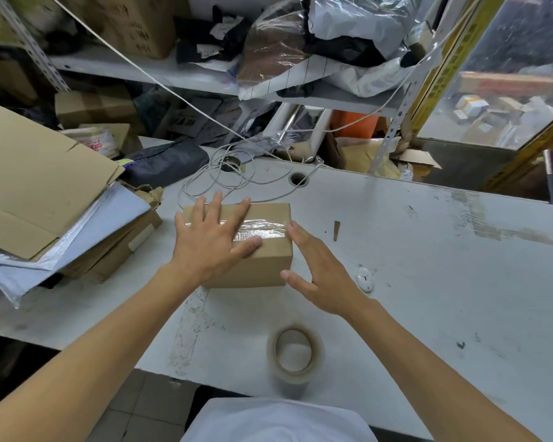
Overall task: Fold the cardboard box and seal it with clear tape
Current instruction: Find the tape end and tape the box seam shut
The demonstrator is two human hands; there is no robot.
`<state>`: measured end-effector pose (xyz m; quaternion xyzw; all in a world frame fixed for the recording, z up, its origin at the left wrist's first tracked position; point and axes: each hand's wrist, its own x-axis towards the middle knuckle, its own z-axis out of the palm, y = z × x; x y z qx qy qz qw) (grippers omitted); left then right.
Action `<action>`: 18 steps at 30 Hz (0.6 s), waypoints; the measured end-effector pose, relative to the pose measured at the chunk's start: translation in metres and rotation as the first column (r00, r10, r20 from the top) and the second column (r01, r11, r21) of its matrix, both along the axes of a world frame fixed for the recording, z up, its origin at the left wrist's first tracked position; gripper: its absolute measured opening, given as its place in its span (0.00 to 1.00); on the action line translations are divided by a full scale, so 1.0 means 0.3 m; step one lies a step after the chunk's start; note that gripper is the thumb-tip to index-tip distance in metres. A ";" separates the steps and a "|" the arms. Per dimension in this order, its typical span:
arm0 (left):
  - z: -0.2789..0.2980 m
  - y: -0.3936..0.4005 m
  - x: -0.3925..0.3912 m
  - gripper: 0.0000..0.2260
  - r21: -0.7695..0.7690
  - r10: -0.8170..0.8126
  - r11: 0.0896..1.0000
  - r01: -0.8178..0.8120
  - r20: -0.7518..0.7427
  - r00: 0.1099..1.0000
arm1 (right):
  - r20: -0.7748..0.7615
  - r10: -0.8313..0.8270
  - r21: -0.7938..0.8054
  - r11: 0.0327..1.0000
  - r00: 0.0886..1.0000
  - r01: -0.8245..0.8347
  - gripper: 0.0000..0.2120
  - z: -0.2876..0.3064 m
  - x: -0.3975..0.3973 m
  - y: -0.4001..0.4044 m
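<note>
A cluttered metal shelf (160, 71) of bags and cartons is seen behind the scuffed white counter (428, 266); flattened cardboard (35, 183) is stacked at its left end. The closed cardboard box (262, 263) stands mid-counter, clear tape (259, 229) laid across its top; a tape roll (295, 354) lies near the front edge. The left hand (211, 240) is pressed flat on the box, fingers spread; the right hand (320, 272) is held spread at its right side.

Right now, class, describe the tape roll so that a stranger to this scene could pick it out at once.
Start at the white table and find the taped cardboard box under the left hand. Come toward the near edge: the tape roll stands there alone, untouched. It is the only ring-shaped, pale translucent thing.
</note>
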<state>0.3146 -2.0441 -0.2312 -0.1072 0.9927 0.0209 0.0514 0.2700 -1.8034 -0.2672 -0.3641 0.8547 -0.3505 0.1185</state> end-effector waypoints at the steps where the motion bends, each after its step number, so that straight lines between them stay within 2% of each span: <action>1: 0.001 0.002 -0.001 0.37 0.000 0.000 1.000 0.000 0.000 1.000 | -0.029 -0.015 0.003 1.000 0.999 0.015 0.36 -0.005 0.000 -0.005; 4: 0.004 -0.002 0.002 0.37 -0.005 -0.013 1.000 0.013 -0.005 1.000 | -0.066 -0.065 -0.059 0.996 0.996 0.061 0.32 -0.018 -0.006 -0.013; 8: 0.002 -0.079 0.023 0.36 0.143 -0.040 0.989 0.043 -0.019 0.999 | -0.062 -0.096 -0.133 0.987 0.993 0.088 0.26 -0.015 -0.022 -0.010; 11: -0.003 -0.119 0.029 0.34 0.219 -0.094 0.971 0.101 -0.040 0.995 | 0.054 -0.165 -0.195 0.965 0.985 0.173 0.16 0.036 -0.055 -0.042; 13: -0.003 -0.126 0.010 0.28 0.363 -0.125 0.921 0.143 -0.074 0.989 | 0.107 -0.194 -0.158 0.965 0.975 0.210 0.09 0.072 -0.101 -0.080; 16: 0.005 -0.142 -0.025 0.23 0.529 -0.090 0.833 0.162 -0.160 0.983 | 0.210 -0.169 -0.095 0.977 0.963 0.192 0.11 0.106 -0.150 -0.117; 18: 0.004 -0.137 -0.039 0.24 0.566 0.059 0.821 0.073 -0.211 0.976 | 0.318 -0.160 -0.106 0.973 0.934 0.203 0.15 0.111 -0.152 -0.120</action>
